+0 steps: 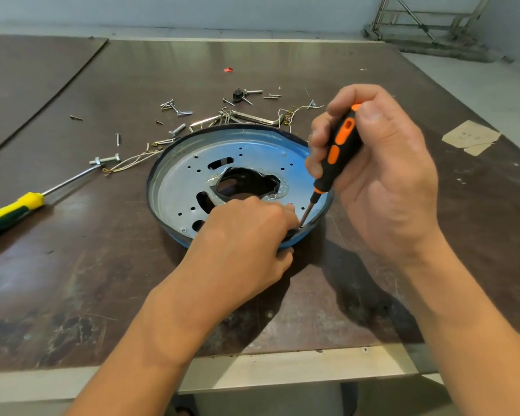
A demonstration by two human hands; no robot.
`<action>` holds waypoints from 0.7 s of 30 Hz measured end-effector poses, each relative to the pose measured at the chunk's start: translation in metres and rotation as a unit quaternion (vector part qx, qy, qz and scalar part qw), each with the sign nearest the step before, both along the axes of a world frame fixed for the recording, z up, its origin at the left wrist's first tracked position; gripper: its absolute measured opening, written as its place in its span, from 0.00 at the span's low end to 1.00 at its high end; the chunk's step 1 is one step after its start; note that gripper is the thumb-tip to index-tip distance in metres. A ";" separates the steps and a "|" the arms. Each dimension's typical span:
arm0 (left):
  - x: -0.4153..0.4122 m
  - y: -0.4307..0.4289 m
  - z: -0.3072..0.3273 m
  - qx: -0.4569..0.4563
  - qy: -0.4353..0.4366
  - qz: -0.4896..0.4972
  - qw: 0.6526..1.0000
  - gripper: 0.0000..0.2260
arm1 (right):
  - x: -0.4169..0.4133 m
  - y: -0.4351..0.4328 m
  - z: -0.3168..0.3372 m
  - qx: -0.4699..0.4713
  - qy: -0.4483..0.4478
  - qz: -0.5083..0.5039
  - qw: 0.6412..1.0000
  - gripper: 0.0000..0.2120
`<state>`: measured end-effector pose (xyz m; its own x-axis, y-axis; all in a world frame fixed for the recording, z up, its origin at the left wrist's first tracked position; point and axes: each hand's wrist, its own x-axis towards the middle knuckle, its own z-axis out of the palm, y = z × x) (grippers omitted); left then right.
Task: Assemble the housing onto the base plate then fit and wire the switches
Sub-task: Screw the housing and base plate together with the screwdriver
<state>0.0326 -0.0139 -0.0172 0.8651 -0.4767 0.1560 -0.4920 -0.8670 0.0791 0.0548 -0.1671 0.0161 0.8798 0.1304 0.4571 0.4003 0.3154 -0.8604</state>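
Screwdriver, yellow-and-green (11,213), lay idle at the left edge of the frame. Its shaft pointed up-right toward loose screws and bolts (177,112) scattered with thin wires at upper centre of the table (72,280).

Base plate (189,175) sat flat at frame centre, perforated face up, with an irregular cut-out in the middle and a raised dark-blue rim all round. One seated screw head (183,230) showed at the near-left rim.

My left hand (246,235) gripped the plate's near-right rim, fingers curled over the lip and thumb outside it. I could not tell whether it also pinched a screw, since the knuckles hid the spot.

My right hand (385,175), in the right half of the frame, was wrapped closed round the orange-and-black screwdriver (339,148), thumb along the handle.

Key relation: the work point lay down-left of my right grip. The driver's long axis ran steeply from the handle at upper right to the tip at lower left. The tip met the plate just inside the rim, right beside my left fingertips. The left hand was the nearer to that hole.

Judgement: a rim screw was being driven. The shaft leaned, so the tip could skid toward the left fingers unless it was stood more upright.
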 end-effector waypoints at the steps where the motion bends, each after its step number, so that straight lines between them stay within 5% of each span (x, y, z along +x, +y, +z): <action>1: 0.000 0.000 0.000 0.001 -0.002 -0.002 1.000 0.12 | 0.000 -0.001 0.002 0.017 0.001 0.000 1.000 0.10; 21: 0.002 -0.002 -0.005 -0.001 -0.025 -0.015 1.000 0.13 | 0.005 -0.012 -0.003 0.050 0.003 -0.014 0.999 0.11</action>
